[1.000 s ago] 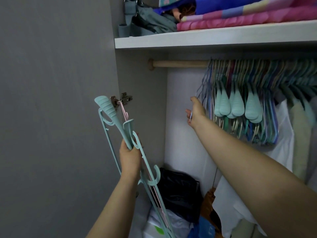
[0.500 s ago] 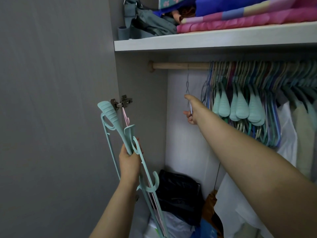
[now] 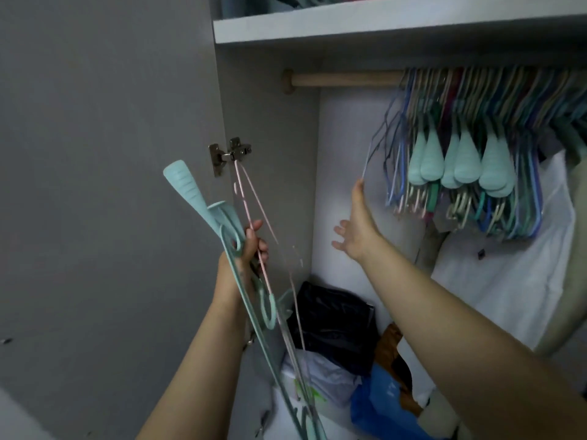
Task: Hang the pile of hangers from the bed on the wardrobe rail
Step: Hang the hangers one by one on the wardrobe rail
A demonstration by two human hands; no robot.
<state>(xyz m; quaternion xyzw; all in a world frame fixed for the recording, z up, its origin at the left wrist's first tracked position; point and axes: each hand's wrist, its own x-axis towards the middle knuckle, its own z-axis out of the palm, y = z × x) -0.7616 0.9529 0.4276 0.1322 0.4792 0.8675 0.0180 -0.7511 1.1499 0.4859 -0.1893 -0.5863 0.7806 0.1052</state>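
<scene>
Grey wardrobe door (image 3: 95,185) stands leftmost; beside its edge, the left hand (image 3: 244,262) grips mint and pink hangers (image 3: 203,201). Her right hand (image 3: 357,230), fingers spread, touches the hung hangers (image 3: 460,160) crowding the rail (image 3: 343,79), whose left stretch is bare.

Home bedroom closet, seen w/ door open: a built-in wardrobe w/ a wooden rail (image 3: 343,79) under a white shelf (image 3: 381,25), a metal door hinge (image 3: 230,154) on the grey side panel. Rail is packed w/ hangers (image 3: 476,147), mixed colours, some w/ light garments (image 3: 514,281). Bottom is household clutter: black bag (image 3: 333,319), blue plastic bag (image 3: 384,411), other stuffed bags
</scene>
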